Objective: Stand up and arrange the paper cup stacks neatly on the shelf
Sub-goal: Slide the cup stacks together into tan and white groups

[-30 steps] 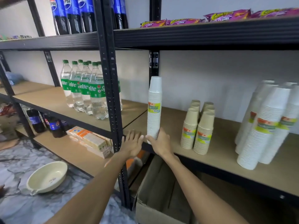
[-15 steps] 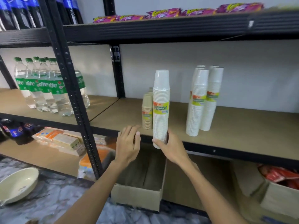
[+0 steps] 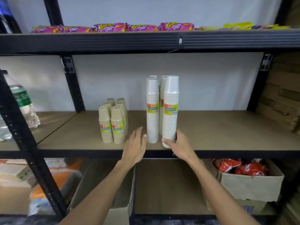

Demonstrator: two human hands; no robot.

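Observation:
My right hand [image 3: 179, 144] grips the base of a tall white paper cup stack [image 3: 171, 101], upright at the front of the wooden shelf [image 3: 227, 132]. Immediately to its left stands another tall white stack [image 3: 152, 111], with two more white stacks [image 3: 163, 88] behind them. My left hand [image 3: 135, 146] hovers with straight fingers just left of that stack, its fingertips close to the base. A group of several short beige cup stacks [image 3: 113, 120] stands further left on the same shelf.
Pink and yellow snack packs [image 3: 112, 27] line the shelf above. A Sprite bottle [image 3: 24, 106] stands on the left bay behind a black upright post [image 3: 27, 146]. Below are an open cardboard box [image 3: 121, 200] and a box of red snack bags [image 3: 243, 177].
My right hand has carried the white stack to the right and set it beside the other tall white stacks. My left hand followed alongside, and the view shifted right.

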